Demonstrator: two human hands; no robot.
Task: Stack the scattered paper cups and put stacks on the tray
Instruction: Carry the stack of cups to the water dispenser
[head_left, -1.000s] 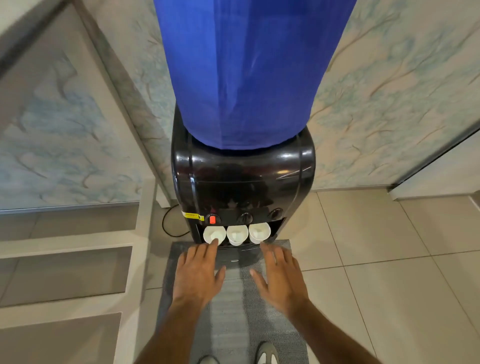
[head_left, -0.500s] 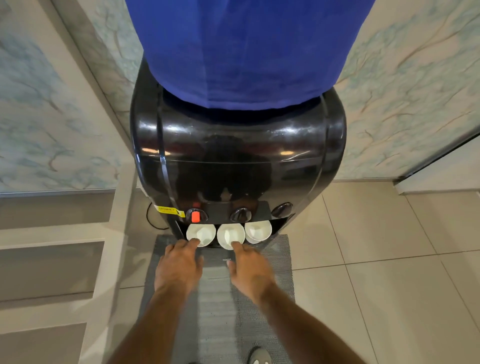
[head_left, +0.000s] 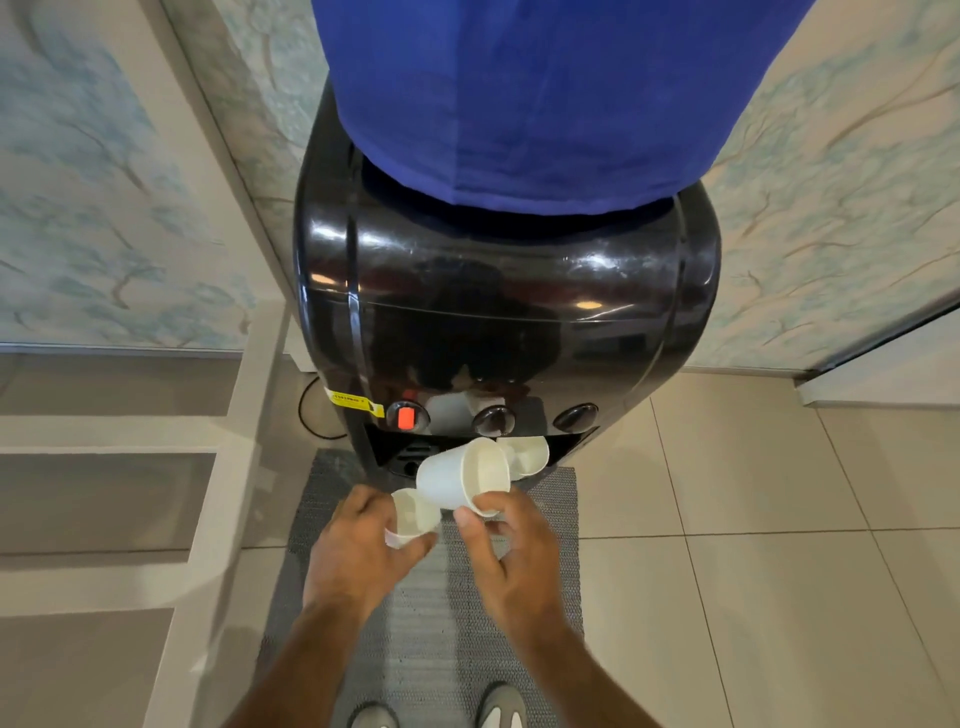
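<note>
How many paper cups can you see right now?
3: one held in the left hand, one larger-looking cup tipped in the right hand, one on the dispenser's tray. Others may be hidden.

Black glossy water dispenser (head_left: 506, 312) stands centre frame against the wall, w/ a blue cloth cover (head_left: 524, 93) draped over the bottle on top. Front panel: red tap button (head_left: 407, 417) at left, two dark knobs to its right, yellow warning sticker (head_left: 353, 402) on the left edge. Black power cord (head_left: 311, 415) loops on the floor just left of the base. Grey ribbed mat (head_left: 545, 519) lies in front of the unit on beige floor tiles (head_left: 753, 519). Marbled blue-green wall panels (head_left: 93, 208) both sides. Pale steps (head_left: 104, 436) at left. Grey shoes (head_left: 501, 706) at bottom edge.
</note>
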